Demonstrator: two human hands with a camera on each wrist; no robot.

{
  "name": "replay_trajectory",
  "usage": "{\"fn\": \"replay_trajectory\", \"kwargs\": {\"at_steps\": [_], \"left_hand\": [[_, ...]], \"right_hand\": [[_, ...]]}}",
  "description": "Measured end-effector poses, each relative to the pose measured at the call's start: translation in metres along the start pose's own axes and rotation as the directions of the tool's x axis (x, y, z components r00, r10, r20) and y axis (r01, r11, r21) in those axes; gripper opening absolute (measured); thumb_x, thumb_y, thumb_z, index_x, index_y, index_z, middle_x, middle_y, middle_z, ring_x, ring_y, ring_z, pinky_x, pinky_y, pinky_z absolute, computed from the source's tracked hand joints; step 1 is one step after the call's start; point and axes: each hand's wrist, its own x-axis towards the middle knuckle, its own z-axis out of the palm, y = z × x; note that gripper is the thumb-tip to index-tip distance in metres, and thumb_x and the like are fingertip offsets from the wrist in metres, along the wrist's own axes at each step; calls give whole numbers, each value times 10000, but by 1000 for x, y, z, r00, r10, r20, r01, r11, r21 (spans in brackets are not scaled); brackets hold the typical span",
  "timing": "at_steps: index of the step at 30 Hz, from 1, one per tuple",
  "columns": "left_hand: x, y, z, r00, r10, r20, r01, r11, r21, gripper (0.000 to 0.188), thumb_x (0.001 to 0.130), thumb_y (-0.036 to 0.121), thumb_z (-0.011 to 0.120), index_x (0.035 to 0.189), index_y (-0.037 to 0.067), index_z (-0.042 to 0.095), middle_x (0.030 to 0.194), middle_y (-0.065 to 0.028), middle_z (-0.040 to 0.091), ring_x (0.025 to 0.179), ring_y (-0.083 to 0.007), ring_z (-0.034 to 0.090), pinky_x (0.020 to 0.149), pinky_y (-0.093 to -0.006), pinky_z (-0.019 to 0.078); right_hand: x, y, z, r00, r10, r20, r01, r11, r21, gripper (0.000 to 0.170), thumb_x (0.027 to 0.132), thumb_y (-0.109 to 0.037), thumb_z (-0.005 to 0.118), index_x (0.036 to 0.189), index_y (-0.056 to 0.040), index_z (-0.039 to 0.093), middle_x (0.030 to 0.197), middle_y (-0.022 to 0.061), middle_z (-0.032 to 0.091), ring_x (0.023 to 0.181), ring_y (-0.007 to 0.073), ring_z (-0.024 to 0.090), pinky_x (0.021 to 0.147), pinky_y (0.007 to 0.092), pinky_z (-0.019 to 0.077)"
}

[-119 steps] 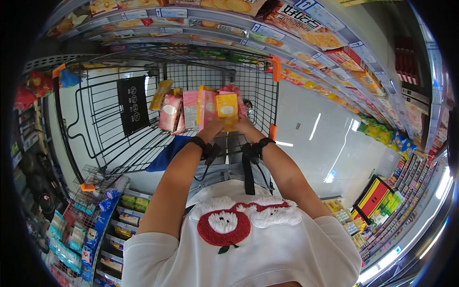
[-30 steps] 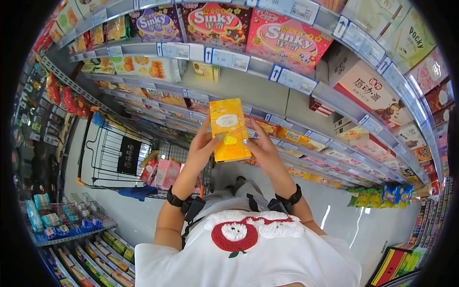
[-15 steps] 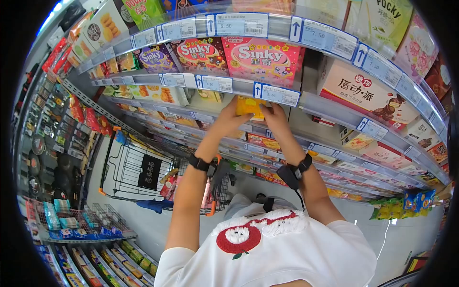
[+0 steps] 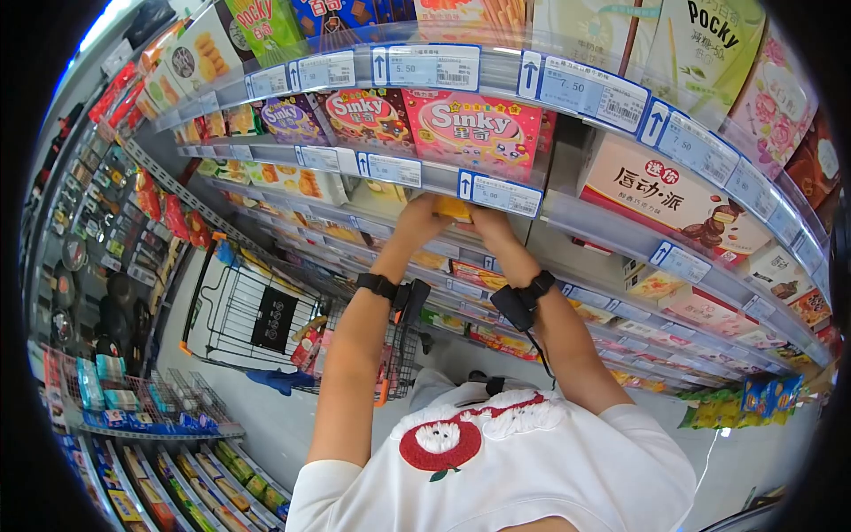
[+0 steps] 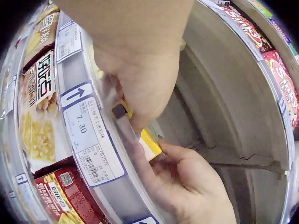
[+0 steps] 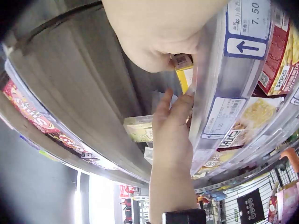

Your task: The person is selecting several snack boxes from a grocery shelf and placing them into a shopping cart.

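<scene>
- A grey shelf (image 4: 542,232) runs across the scene with a clear raised lip and blue-edged price labels along its front; a seam crosses its board just to the right of the hands.
- On the shelf above stand colourful cartons, among them a pink Sinky box (image 4: 479,133); to the right is a large white and red carton (image 4: 678,197).
- A pale yellow-green box (image 6: 139,129) lies on the grey shelf, to the left of the hands in the head view.
- To the left, nearer than the shelf front, is a wire shopping cart (image 4: 238,330) with orange corners, packages in it and a blue cloth (image 4: 281,380) hanging at its near side. Farther left are a display rack and wire baskets (image 4: 164,403); a glossy pale floor (image 4: 745,465) shows at near right.
- The yellow box (image 4: 454,209) is between the two hands at the shelf's front edge, partly hidden by them.
- The left hand (image 4: 423,220) reaches in from the near left, its fingers bent round one side of the box.
- The right hand (image 4: 493,225) comes from the near right; its thumb lies against the box, fingers curled in beneath.
- Both forearms slant inward, with black straps at the wrists.
</scene>
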Motion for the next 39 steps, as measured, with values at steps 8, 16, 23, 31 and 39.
{"fn": "replay_trajectory", "kwargs": {"at_steps": [8,16,23,31,39], "left_hand": [[-8,13,9,990,6,-138,27,971,237,343,652,250,668,914,42,595,848,-134,616,850,-314,576,722,-411,461],[-8,11,14,980,19,-199,35,963,267,266,657,235,655,846,51,623,850,-144,620,862,-319,574,725,-414,463],[-7,11,15,984,-35,-173,85,953,291,262,640,222,655,842,58,625,865,-136,621,867,-320,574,723,-424,460],[-6,16,12,981,-25,-190,77,960,268,277,642,191,638,885,60,613,834,-193,608,791,-375,570,689,-453,464],[-6,22,12,974,-19,-224,78,963,259,294,617,181,618,882,55,600,813,-199,602,769,-383,570,677,-457,465]], "right_hand": [[3,2,0,999,14,45,1,951,-308,346,897,-270,478,1154,-42,435,781,119,582,505,172,600,430,280,518],[2,-1,2,976,-187,115,219,803,-555,349,892,-325,493,1101,-46,472,546,83,541,434,157,569,380,273,476],[19,23,-3,941,-303,149,324,686,-652,362,878,-326,507,1123,-62,470,570,76,556,442,145,566,401,269,478],[11,14,-2,926,-341,164,359,655,-665,322,864,-257,512,1105,-47,477,551,75,557,442,152,566,421,292,462],[6,12,-2,885,-432,175,434,627,-647,297,861,-236,508,1073,-28,495,564,86,565,445,156,565,439,303,463]]}}
